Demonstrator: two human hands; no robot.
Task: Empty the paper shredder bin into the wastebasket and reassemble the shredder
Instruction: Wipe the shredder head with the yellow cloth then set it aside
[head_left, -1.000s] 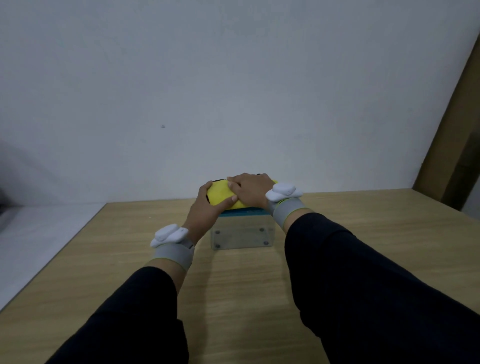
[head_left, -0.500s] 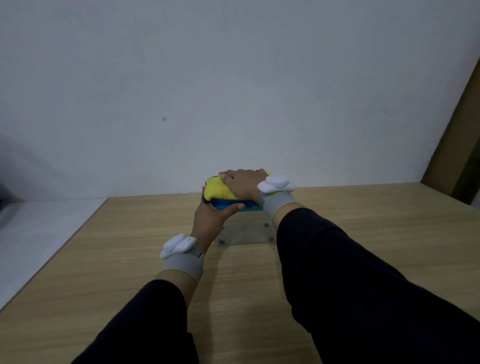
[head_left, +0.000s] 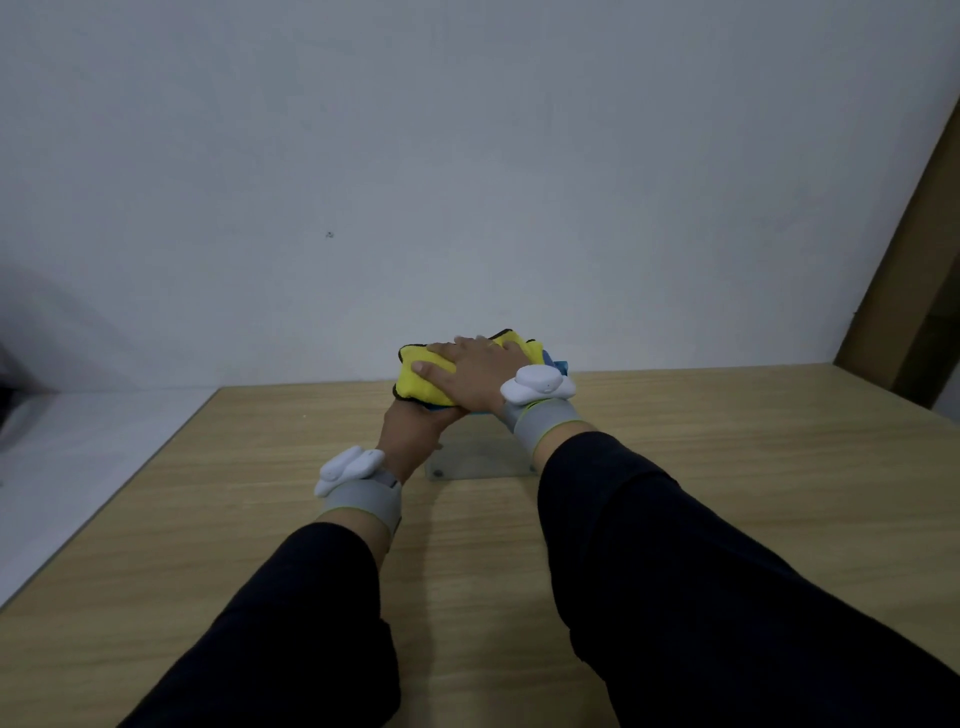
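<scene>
While both dark-sleeved arms reach forward over the wooden tabletop (head_left: 727, 441), the right hand (head_left: 475, 371) lies flat, fingers spread, on top of a yellow cloth (head_left: 423, 382) with a dark edge. The cloth covers a blue part (head_left: 558, 366), of which only slivers show beside the right wrist and under the cloth. The left hand (head_left: 413, 428) comes up from below, fingers closed around the underside of the cloth and the blue part, so the bundle is gripped between the two hands. Just beneath it a clear bin (head_left: 475, 460) with small corner screws stands on the tabletop near the far edge, partly hidden by the wrists; whether the blue part touches the bin cannot be told. Each wrist carries a grey band with a white device (head_left: 537, 384). Behind the tabletop is a plain white wall (head_left: 467, 156), with a brown board (head_left: 914, 291) leaning at the right edge.
</scene>
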